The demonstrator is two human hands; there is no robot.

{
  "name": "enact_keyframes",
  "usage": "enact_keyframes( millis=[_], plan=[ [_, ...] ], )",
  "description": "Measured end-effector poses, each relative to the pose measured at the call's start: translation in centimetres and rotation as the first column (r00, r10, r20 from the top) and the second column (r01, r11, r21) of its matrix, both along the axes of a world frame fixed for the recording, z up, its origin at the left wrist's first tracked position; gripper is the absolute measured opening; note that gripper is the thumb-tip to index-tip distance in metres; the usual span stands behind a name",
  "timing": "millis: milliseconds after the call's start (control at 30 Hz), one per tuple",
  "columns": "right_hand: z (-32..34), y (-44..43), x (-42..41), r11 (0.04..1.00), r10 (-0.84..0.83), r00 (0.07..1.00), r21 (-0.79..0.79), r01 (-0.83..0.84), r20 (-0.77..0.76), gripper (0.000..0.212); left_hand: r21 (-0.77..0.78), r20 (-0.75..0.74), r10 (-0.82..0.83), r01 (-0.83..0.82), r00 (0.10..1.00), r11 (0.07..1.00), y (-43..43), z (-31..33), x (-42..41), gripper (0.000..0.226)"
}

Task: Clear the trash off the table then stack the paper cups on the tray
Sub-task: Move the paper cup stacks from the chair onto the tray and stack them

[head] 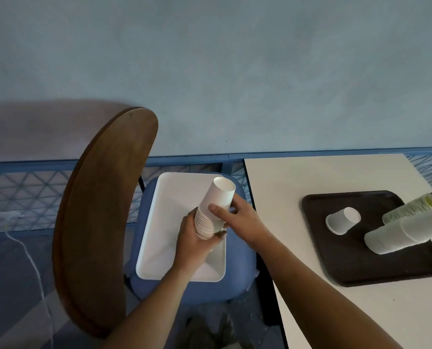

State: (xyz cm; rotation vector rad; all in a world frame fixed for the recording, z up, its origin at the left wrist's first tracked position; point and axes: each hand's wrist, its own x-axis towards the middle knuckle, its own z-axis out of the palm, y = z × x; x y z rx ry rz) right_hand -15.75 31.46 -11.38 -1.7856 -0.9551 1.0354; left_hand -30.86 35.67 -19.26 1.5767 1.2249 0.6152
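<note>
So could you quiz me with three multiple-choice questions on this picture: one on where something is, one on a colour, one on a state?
1. Where is the white tray?
A. on the blue chair seat
B. on the table
C. on the floor

2. What colour is the tray on the white table?
A. white
B. dark brown
C. blue

3. How is the single small cup lying?
A. upright
B. on its side
C. crushed flat

Answers:
1 A: blue seat shows around it.
2 B: it is dark against the tabletop.
3 B: its open mouth faces sideways.
</note>
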Motion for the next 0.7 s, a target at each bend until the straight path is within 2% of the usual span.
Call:
enact_keyframes(
  millis=[200, 333, 467, 700],
  plan=[
    [4.1, -3.6, 3.6, 0.991, -0.127, 0.983, 0.069, 0.119, 0.131, 0.054, -0.030, 0.067, -0.095, 0.097, 0.993, 0.995, -3.5, 5.7, 4.8, 0.071],
    [6.4, -7.5, 7.1, 0.975, -0.218, 0.935, 0.111, 0.194, 0.280, 0.052, -0.038, 0.089, -0.164, 0.168, 0.982, 0.985, -6.6, 7.2, 8.4, 0.058],
    [7.8, -11.9, 11.5, 0.987, -0.160, 0.942, 0.082, 0.142, 0.295, 0.051, 0.000, 0.084, -0.196, 0.196, 0.977, 0.981, -10.4, 8.3, 11.6, 0.055],
    [8.7, -20.3, 18.2, 0.996, -0.088, 0.957, 0.050, 0.077, 0.275, 0.049, 0.032, 0.018, -0.222, 0.222, 0.975, 0.975, -17.7, 9.5, 16.8, 0.065]
  ],
)
